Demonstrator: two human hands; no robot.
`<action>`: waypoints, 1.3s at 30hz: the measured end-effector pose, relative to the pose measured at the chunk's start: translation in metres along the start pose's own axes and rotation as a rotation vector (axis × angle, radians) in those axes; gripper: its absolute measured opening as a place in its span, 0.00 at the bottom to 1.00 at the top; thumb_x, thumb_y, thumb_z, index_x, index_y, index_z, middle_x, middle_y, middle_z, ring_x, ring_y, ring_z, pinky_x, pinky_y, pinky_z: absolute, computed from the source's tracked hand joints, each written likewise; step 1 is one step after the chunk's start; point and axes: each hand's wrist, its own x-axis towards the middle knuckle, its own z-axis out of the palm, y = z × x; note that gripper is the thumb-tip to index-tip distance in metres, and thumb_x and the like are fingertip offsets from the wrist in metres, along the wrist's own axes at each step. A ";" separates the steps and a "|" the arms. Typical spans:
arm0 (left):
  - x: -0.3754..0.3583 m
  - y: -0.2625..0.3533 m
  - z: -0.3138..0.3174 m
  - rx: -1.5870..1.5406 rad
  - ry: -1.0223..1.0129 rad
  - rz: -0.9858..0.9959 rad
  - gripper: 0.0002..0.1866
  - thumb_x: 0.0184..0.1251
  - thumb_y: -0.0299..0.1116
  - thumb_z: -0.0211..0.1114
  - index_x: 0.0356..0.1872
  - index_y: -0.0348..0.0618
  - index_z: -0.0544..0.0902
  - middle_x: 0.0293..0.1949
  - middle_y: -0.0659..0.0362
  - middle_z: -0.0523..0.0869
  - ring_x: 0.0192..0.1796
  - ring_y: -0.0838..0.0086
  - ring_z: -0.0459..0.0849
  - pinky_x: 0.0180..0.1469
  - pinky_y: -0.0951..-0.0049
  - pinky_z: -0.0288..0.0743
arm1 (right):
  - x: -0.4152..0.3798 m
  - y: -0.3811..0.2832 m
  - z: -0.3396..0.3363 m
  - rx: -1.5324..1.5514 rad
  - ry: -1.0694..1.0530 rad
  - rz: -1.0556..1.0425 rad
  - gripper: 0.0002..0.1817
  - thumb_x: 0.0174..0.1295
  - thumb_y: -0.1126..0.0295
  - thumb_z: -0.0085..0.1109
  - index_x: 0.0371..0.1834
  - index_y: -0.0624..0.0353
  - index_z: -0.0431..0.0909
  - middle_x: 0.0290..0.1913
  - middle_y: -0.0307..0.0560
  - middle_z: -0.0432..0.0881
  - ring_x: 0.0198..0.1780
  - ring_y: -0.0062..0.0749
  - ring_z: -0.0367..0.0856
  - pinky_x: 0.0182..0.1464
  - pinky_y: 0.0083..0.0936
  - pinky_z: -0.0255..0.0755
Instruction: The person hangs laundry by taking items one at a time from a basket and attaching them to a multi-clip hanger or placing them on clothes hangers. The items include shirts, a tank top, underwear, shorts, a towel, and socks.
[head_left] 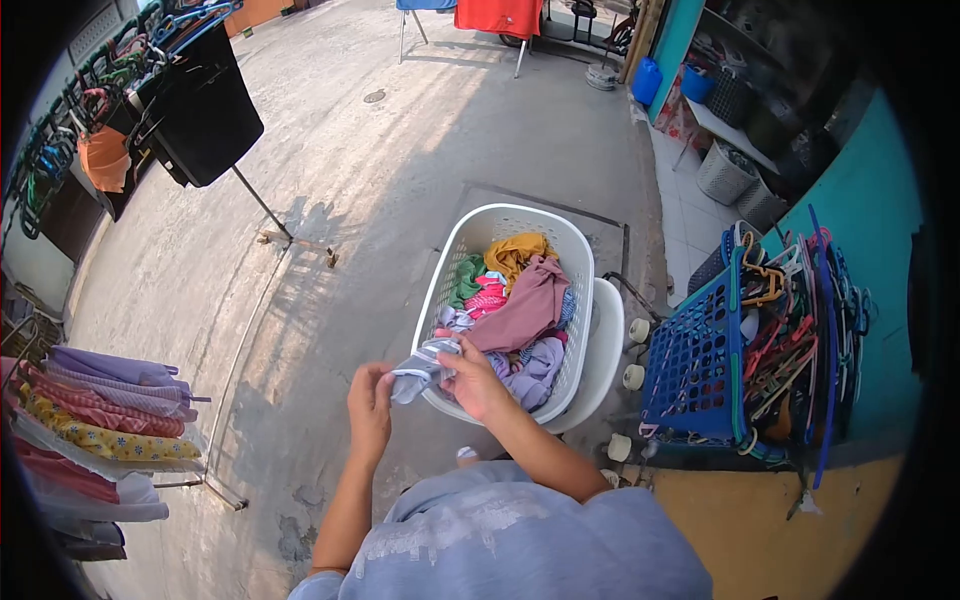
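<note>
A small grey-and-white striped cloth (418, 372) is stretched between my two hands, over the near left corner of a white laundry basket (582, 262). My left hand (372, 388) pinches its left edge, and my right hand (472, 377) grips its right side. Inside the basket lie a mauve garment (522, 305), a mustard cloth (519, 254), a green one (467, 281), a pink one (487, 298) and a lavender one (540, 372). A second white tub (606, 345) shows beneath the basket on the right.
On the right, a blue crate (697, 365) holds many hangers. Clothes (110, 420) hang at the lower left. A rack with hangers and a black garment (208, 110) stands at the upper left. A red cloth (497, 16) hangs at the far end.
</note>
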 end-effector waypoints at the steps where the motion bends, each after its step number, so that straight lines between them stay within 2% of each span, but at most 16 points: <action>1: 0.000 -0.007 -0.004 0.071 0.031 0.041 0.04 0.68 0.26 0.53 0.39 0.38 0.74 0.32 0.63 0.76 0.36 0.81 0.73 0.39 0.81 0.68 | 0.004 -0.001 -0.007 -0.049 0.000 -0.005 0.15 0.58 0.70 0.60 0.48 0.46 0.70 0.38 0.30 0.75 0.36 0.12 0.73 0.29 0.14 0.65; 2: 0.000 -0.009 -0.005 0.143 0.067 0.079 0.04 0.68 0.26 0.52 0.39 0.38 0.74 0.33 0.63 0.76 0.36 0.81 0.73 0.40 0.81 0.68 | 0.006 -0.001 -0.012 -0.099 -0.002 -0.004 0.13 0.57 0.69 0.60 0.45 0.47 0.72 0.36 0.29 0.76 0.33 0.11 0.72 0.27 0.13 0.64; 3: -0.002 -0.007 -0.007 0.213 0.048 0.089 0.05 0.69 0.26 0.50 0.40 0.37 0.75 0.33 0.63 0.76 0.37 0.81 0.73 0.41 0.81 0.68 | 0.009 0.004 -0.010 -0.122 0.102 -0.085 0.05 0.60 0.66 0.59 0.36 0.50 0.74 0.26 0.28 0.74 0.24 0.10 0.70 0.22 0.10 0.60; 6: -0.008 -0.007 -0.008 0.106 0.018 0.009 0.06 0.69 0.26 0.51 0.42 0.38 0.74 0.34 0.63 0.77 0.37 0.82 0.73 0.41 0.81 0.68 | 0.016 -0.004 -0.032 -0.363 0.104 -0.107 0.08 0.64 0.63 0.53 0.35 0.54 0.73 0.25 0.33 0.75 0.25 0.14 0.73 0.22 0.11 0.62; 7: -0.010 -0.009 -0.011 0.067 0.054 0.006 0.07 0.68 0.26 0.52 0.42 0.38 0.74 0.34 0.62 0.77 0.37 0.80 0.74 0.41 0.80 0.69 | 0.026 -0.008 -0.041 -0.373 0.134 -0.182 0.11 0.66 0.61 0.49 0.32 0.56 0.73 0.20 0.32 0.72 0.20 0.14 0.70 0.21 0.11 0.61; 11: -0.023 -0.004 -0.045 -0.008 0.094 -0.108 0.10 0.64 0.25 0.56 0.45 0.37 0.75 0.35 0.60 0.79 0.38 0.78 0.76 0.42 0.78 0.70 | 0.102 -0.038 -0.096 -0.722 0.254 -0.361 0.11 0.66 0.65 0.48 0.40 0.61 0.76 0.26 0.39 0.78 0.30 0.18 0.77 0.29 0.15 0.70; 13: -0.032 -0.002 -0.058 0.005 0.114 -0.150 0.11 0.62 0.24 0.57 0.46 0.37 0.74 0.36 0.60 0.78 0.38 0.79 0.75 0.41 0.79 0.70 | 0.160 -0.039 -0.141 -0.919 0.250 -0.508 0.10 0.59 0.69 0.53 0.39 0.60 0.79 0.28 0.47 0.82 0.33 0.34 0.82 0.36 0.28 0.75; 16: -0.048 -0.014 -0.077 0.101 0.199 -0.159 0.12 0.61 0.23 0.58 0.46 0.37 0.74 0.36 0.60 0.78 0.36 0.80 0.75 0.39 0.79 0.70 | 0.202 -0.054 -0.168 -1.635 0.365 -0.606 0.11 0.57 0.73 0.51 0.42 0.59 0.78 0.38 0.51 0.81 0.43 0.42 0.80 0.46 0.34 0.73; 19: -0.068 -0.025 -0.094 0.290 0.255 -0.212 0.11 0.61 0.22 0.56 0.45 0.37 0.74 0.35 0.60 0.78 0.35 0.80 0.74 0.38 0.79 0.70 | 0.216 -0.059 -0.187 -1.989 0.508 -0.263 0.14 0.57 0.73 0.49 0.46 0.57 0.77 0.47 0.49 0.78 0.51 0.45 0.75 0.51 0.36 0.70; 22: -0.082 -0.020 -0.104 0.350 0.336 -0.233 0.07 0.61 0.21 0.55 0.41 0.38 0.74 0.32 0.61 0.77 0.32 0.80 0.73 0.36 0.79 0.68 | 0.217 -0.057 -0.195 -2.103 0.530 -0.378 0.12 0.56 0.74 0.48 0.41 0.57 0.79 0.46 0.53 0.77 0.47 0.49 0.77 0.47 0.37 0.72; 26: -0.088 -0.026 -0.106 0.259 0.393 -0.272 0.01 0.61 0.21 0.53 0.31 0.39 0.72 0.27 0.63 0.74 0.28 0.81 0.69 0.31 0.80 0.63 | 0.215 -0.062 -0.194 -1.923 0.433 -0.375 0.12 0.49 0.74 0.55 0.39 0.54 0.79 0.41 0.49 0.81 0.44 0.44 0.79 0.46 0.38 0.72; 27: -0.089 -0.032 -0.110 0.287 0.357 -0.295 0.02 0.61 0.21 0.53 0.31 0.39 0.72 0.27 0.63 0.74 0.27 0.81 0.69 0.30 0.79 0.63 | 0.211 -0.067 -0.191 -1.812 0.422 -0.496 0.12 0.45 0.74 0.60 0.36 0.57 0.79 0.35 0.48 0.82 0.40 0.38 0.80 0.41 0.33 0.72; 30: -0.086 -0.038 -0.111 0.388 0.286 -0.304 0.03 0.61 0.22 0.52 0.30 0.38 0.74 0.27 0.62 0.75 0.29 0.79 0.71 0.32 0.78 0.65 | 0.201 -0.108 -0.175 -1.438 0.098 -0.497 0.10 0.42 0.74 0.64 0.31 0.59 0.79 0.30 0.47 0.81 0.36 0.36 0.80 0.38 0.29 0.71; 31: -0.082 -0.039 -0.110 0.427 0.267 -0.295 0.03 0.61 0.23 0.52 0.30 0.38 0.75 0.27 0.61 0.75 0.30 0.78 0.72 0.33 0.77 0.66 | 0.189 -0.125 -0.157 -1.278 0.031 -0.352 0.09 0.42 0.73 0.65 0.27 0.62 0.77 0.27 0.46 0.80 0.31 0.32 0.79 0.34 0.26 0.70; 34: -0.071 -0.047 -0.111 0.260 0.220 -0.261 0.05 0.56 0.22 0.58 0.33 0.38 0.76 0.33 0.57 0.75 0.36 0.71 0.75 0.39 0.74 0.68 | 0.148 -0.162 -0.107 -1.423 -0.147 -0.321 0.11 0.42 0.72 0.67 0.27 0.63 0.77 0.27 0.46 0.81 0.30 0.28 0.79 0.33 0.25 0.70; 39: -0.047 -0.011 -0.092 0.559 0.113 -0.078 0.13 0.48 0.21 0.66 0.36 0.38 0.75 0.39 0.53 0.73 0.43 0.61 0.75 0.45 0.71 0.69 | 0.092 -0.168 -0.049 -1.592 -0.357 -0.529 0.10 0.52 0.68 0.59 0.26 0.63 0.71 0.28 0.49 0.75 0.33 0.41 0.74 0.37 0.33 0.66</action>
